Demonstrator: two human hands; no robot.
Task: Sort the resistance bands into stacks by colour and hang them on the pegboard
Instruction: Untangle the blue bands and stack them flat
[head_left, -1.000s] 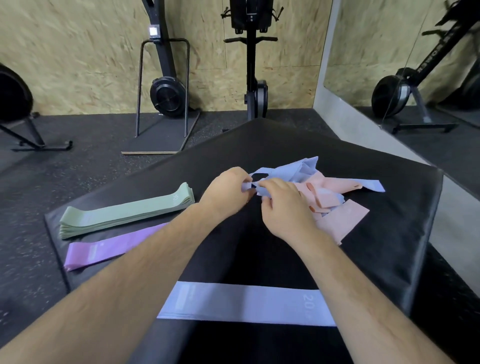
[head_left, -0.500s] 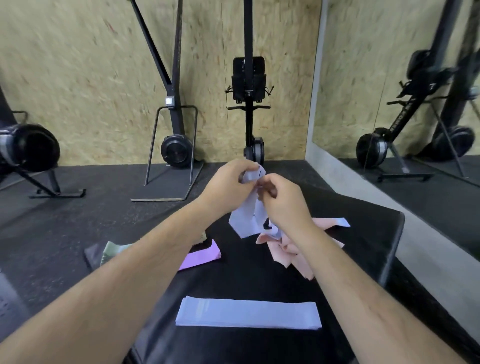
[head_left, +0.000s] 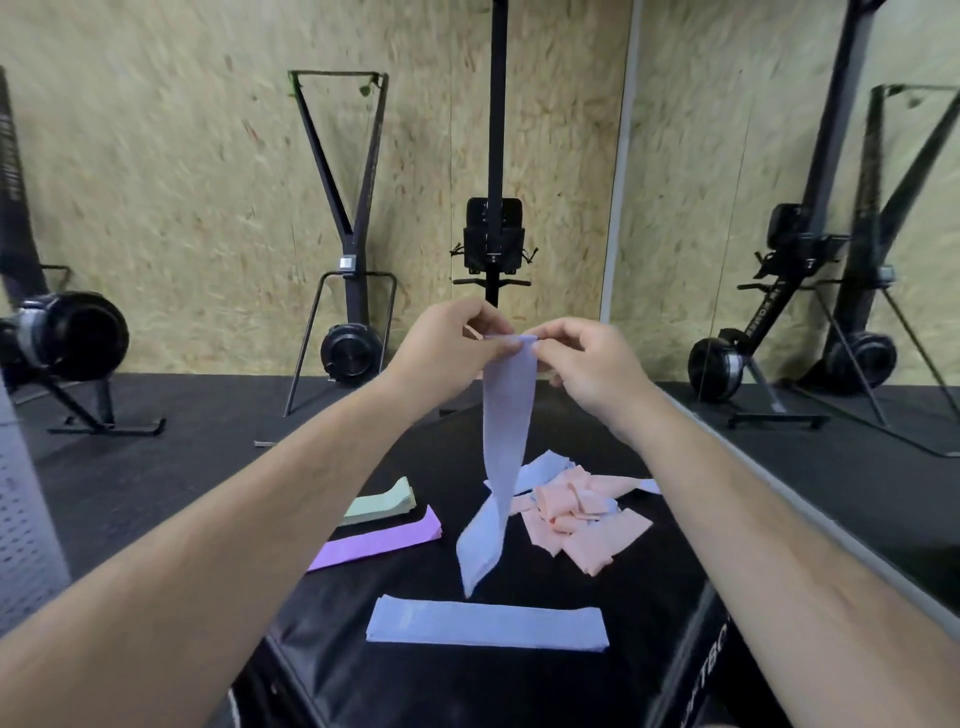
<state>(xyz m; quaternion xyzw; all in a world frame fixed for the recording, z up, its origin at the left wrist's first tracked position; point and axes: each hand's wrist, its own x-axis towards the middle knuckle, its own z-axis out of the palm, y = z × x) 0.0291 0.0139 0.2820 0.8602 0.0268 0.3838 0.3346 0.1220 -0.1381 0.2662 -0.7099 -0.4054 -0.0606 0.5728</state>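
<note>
Both the left hand (head_left: 447, 348) and right hand (head_left: 592, 364) pinch a pale blue fabric resistance band's (head_left: 501, 452) top edge, fingers (head_left: 540, 343) curled, above the black padded surface (head_left: 467, 686)

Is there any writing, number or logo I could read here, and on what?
"TBC", or so it seems: white letters on the black pad, on its side, partly cut off.
Right rowing machine: white lettering, too blurred.
Flat blue band: faint print, unreadable.
</note>
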